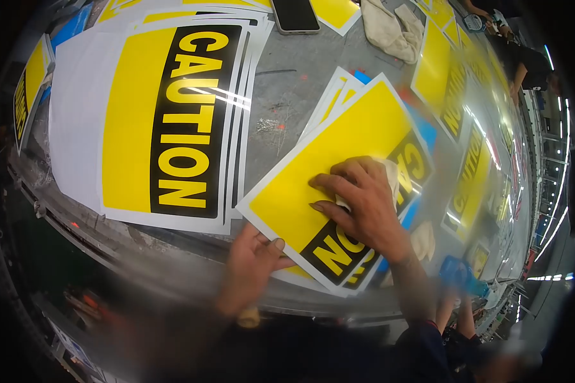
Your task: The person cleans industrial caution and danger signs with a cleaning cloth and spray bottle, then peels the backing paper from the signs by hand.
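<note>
A yellow and black caution sign [338, 137] with a white border lies at a slant on top of other signs in front of me. My left hand [252, 258] pinches its near left edge, thumb on top and fingers underneath. Over the sign's middle, my right hand [367, 201] is bent around a pale cloth [390, 175], which shows beside the knuckles and under the palm. Its thumb and index finger reach out onto the yellow area. Part of the sign's lettering is hidden by this hand.
To the left lies a stack of caution signs [191, 127]. A phone [295, 15] and a pale cloth glove [393, 29] rest at the far side of the grey table [278, 96]. More signs [469, 172] spread to the right, near another person's blue-gloved hand [455, 273].
</note>
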